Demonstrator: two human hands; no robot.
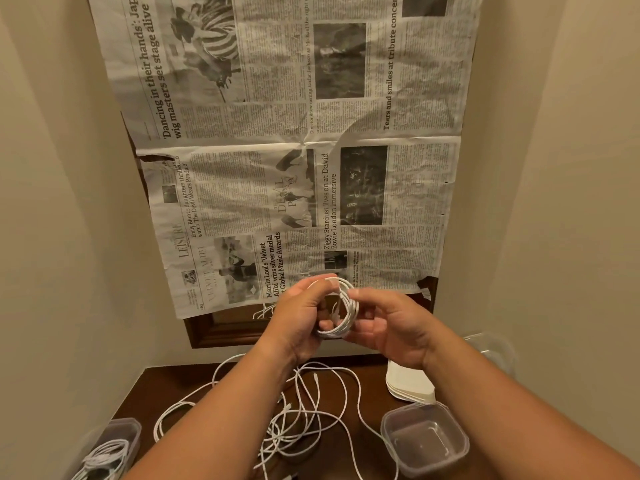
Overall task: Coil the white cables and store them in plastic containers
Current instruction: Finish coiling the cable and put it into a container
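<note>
On the table we see loose cables in the middle, with the left container, cables in it, and the right container at the two sides. Lids lie behind the right container; a newspaper hangs on the wall behind the table.

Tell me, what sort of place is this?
Likely a home nook: a dark wooden table between plain cream walls, newspaper covering a wooden frame, plastic containers and loose white cables.

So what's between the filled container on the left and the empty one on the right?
Head view: a tangle of loose white cables on the dark table.
</note>
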